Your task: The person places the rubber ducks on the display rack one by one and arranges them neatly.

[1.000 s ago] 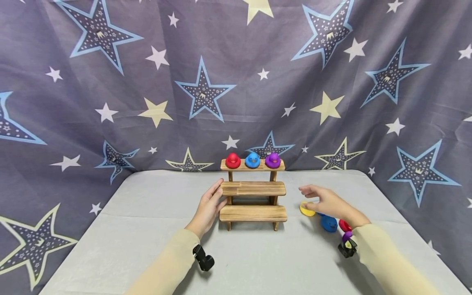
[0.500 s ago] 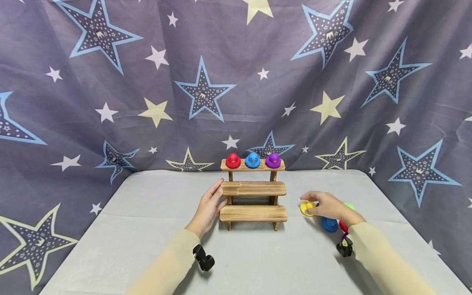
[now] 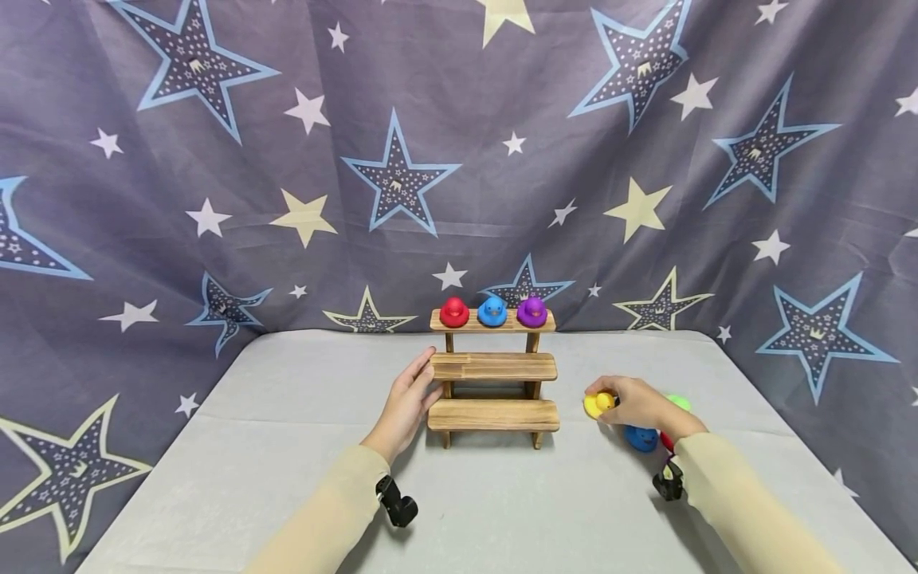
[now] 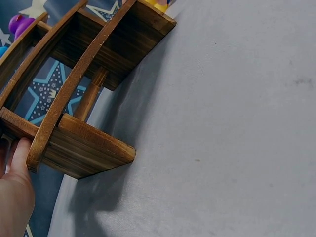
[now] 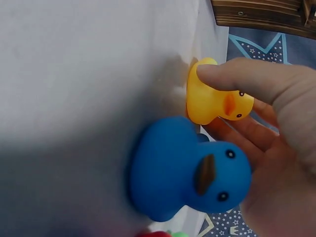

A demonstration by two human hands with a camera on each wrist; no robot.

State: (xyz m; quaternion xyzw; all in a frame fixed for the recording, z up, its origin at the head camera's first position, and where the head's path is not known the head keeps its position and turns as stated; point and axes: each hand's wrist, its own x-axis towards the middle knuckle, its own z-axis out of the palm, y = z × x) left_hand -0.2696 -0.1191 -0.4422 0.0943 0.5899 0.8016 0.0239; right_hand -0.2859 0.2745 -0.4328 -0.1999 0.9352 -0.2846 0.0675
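A three-tier wooden display stand is in the head view's middle. On its top shelf sit a red rubber duck, a blue rubber duck and a purple rubber duck. My left hand touches the stand's left end with fairly straight fingers; in the left wrist view some fingertips are hidden behind the wood. To the right of the stand, my right hand holds a yellow rubber duck between thumb and fingers, low at the tabletop. The palm partly hides its body in the head view.
Another blue duck lies close beside the right hand. A green item and a red item show partly behind the right wrist. The pale tabletop reaches back to a star-patterned cloth.
My right hand has lowered onto the yellow duck and its thumb and fingers have closed around it; the duck has turned slightly. The left hand and the stand stay in place.
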